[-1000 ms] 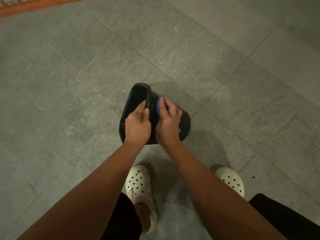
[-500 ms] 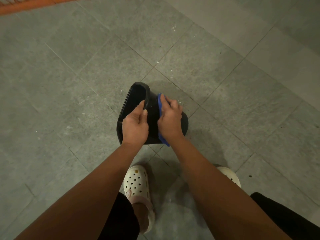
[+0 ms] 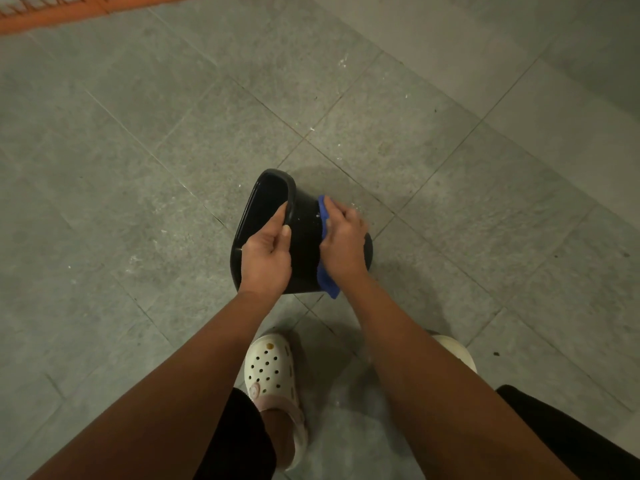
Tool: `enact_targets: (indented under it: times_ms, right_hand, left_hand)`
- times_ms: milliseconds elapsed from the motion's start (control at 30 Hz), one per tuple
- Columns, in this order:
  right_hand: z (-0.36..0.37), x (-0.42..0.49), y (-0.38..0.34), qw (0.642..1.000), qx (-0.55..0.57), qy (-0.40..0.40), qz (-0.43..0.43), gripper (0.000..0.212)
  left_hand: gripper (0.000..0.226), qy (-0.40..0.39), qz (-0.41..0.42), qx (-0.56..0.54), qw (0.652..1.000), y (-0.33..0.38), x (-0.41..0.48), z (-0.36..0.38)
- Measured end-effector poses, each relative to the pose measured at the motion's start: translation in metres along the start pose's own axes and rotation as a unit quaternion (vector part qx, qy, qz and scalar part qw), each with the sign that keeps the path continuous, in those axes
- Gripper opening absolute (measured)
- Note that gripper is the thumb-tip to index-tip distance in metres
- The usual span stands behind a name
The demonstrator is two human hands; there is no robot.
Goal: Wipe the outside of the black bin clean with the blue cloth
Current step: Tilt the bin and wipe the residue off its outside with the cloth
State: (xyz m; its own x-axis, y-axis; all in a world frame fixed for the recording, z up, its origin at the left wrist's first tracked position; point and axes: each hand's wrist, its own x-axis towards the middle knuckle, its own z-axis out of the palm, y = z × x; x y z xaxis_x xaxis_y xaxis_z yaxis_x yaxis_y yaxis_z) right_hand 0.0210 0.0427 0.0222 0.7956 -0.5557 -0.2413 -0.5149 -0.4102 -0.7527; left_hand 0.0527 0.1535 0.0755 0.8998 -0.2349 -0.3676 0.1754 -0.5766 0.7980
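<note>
Blue cloth now lower on black bin, over grey tiled floor

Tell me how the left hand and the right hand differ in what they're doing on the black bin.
The left hand is bare and grips the black bin at its rim; the right hand presses the blue cloth against the bin's side. The left hand looks sharp, while the right hand's fingers are blurred. The left hand sits by the bin's mouth, the right hand nearer its base. Both touch the tipped bin on the floor.
</note>
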Motion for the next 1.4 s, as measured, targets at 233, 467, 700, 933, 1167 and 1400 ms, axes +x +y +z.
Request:
enact_targets:
  times_ms: [233,467,700,933,1167,1400]
  right_hand:
    - [0.009,-0.029,-0.028,0.991,0.094,0.063,-0.069,0.042]
    - [0.003,0.004,-0.019,0.998,0.043,0.028,-0.044,0.052]
    - [0.016,-0.031,-0.017,0.982,0.098,0.084,-0.139,0.041]
    - [0.003,0.007,-0.006,0.997,0.022,0.015,-0.074,0.057]
    - [0.014,-0.027,-0.032,0.982,0.097,0.099,-0.126,0.036]
    - [0.000,-0.003,-0.003,0.999,0.023,0.022,-0.029,0.053]
  left_hand:
    - [0.040,-0.005,0.000,-0.038,0.999,0.006,0.005,0.000]
    - [0.041,-0.010,0.006,-0.014,1.000,0.005,0.005,0.002]
    - [0.037,0.001,-0.034,-0.073,0.997,0.005,0.008,0.000]
    - [0.036,0.008,-0.030,-0.037,0.999,0.003,0.006,0.000]
    - [0.039,-0.001,-0.019,-0.043,0.999,0.008,0.007,0.001]
    - [0.038,0.014,-0.041,-0.031,0.999,0.006,0.003,0.000]
